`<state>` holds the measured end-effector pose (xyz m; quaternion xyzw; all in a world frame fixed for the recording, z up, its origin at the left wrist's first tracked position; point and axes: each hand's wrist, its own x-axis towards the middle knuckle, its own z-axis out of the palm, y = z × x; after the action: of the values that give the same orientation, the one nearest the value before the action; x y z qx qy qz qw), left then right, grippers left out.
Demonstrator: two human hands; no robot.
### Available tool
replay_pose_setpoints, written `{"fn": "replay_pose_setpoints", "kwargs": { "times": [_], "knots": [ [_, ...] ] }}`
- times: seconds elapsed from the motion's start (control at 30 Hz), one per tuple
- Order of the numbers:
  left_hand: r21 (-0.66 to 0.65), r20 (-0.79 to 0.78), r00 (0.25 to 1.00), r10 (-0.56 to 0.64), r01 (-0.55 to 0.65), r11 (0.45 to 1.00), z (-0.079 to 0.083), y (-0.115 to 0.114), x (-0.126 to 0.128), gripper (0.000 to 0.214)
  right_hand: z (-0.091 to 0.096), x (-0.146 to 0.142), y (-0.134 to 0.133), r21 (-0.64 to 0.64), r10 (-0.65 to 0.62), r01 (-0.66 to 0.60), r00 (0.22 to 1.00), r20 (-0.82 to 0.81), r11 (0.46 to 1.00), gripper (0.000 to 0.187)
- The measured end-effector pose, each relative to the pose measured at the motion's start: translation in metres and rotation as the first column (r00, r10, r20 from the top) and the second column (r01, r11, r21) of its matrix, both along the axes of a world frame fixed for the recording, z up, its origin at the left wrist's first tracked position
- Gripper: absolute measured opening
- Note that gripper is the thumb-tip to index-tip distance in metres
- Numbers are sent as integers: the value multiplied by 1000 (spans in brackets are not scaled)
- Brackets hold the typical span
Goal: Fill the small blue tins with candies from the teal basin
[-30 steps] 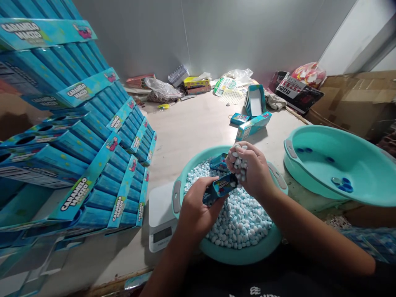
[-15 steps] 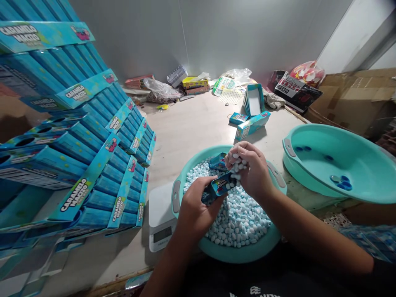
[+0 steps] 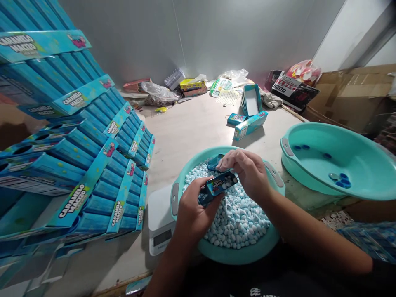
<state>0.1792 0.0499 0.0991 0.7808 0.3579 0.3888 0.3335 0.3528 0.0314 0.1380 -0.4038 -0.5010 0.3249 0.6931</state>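
My left hand (image 3: 195, 210) is wrapped round a small blue candy tin (image 3: 220, 185) lettered "Caramelo Macizo", tilted above the basin. White candies show at the tin's right end. Close over that end, my right hand (image 3: 251, 170) has its fingers bent; whatever lies inside them is hidden. Beneath both hands stands a turquoise basin (image 3: 236, 255) filled with pale blue and white candies (image 3: 246, 225). Another blue tin (image 3: 213, 162) lies on the candies behind my hands, partly covered by my right fingers.
Tall stacks of blue display boxes (image 3: 78, 194) rise at the left. A white scale (image 3: 159, 214) sits beside the basin. On the right, a second turquoise basin (image 3: 312, 165) holds several blue caps (image 3: 344, 181). Blue cartons (image 3: 251, 126) and bagged clutter (image 3: 161, 93) line the back.
My right hand has turned over and shifted slightly left across the tin; the candies seen in its fingers earlier no longer show. My left hand still grips the tin.
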Motion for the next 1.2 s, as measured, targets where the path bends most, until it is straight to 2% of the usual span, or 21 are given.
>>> {"fn": "replay_pose_setpoints", "kwargs": {
  "times": [0.1,0.27,0.37,0.43,0.57,0.7,0.97,1.1,1.2],
  "knots": [
    [8,-3,1000,10,-9,1000,1,0,0,39,2,2,-8,-12,-32,35,980,199,999,26],
    [3,10,998,61,-61,998,0,-1,0,40,-2,10,-20,-61,-165,209,895,415,976,15],
    [3,11,996,94,-94,996,0,-1,1,40,-10,16,-26,-96,-137,228,817,560,969,14],
    [30,-3,995,101,-101,994,0,0,1,39,-14,19,-28,-75,-120,212,772,624,974,14],
    [69,-21,995,93,-92,993,1,0,1,39,-20,19,-28,5,-192,251,726,660,968,16],
    [88,-19,999,42,-40,995,2,0,0,37,-21,15,-28,31,-245,301,708,662,953,16],
    [59,-4,997,81,-81,995,-1,1,2,39,-16,13,-35,86,-232,227,766,599,970,23],
    [83,5,1000,-19,19,996,1,0,2,37,-16,12,-33,153,-233,176,712,663,972,17],
    [86,-2,1000,-12,12,996,3,-1,1,35,-18,13,-29,136,-220,175,705,675,975,7]
  ]
}}
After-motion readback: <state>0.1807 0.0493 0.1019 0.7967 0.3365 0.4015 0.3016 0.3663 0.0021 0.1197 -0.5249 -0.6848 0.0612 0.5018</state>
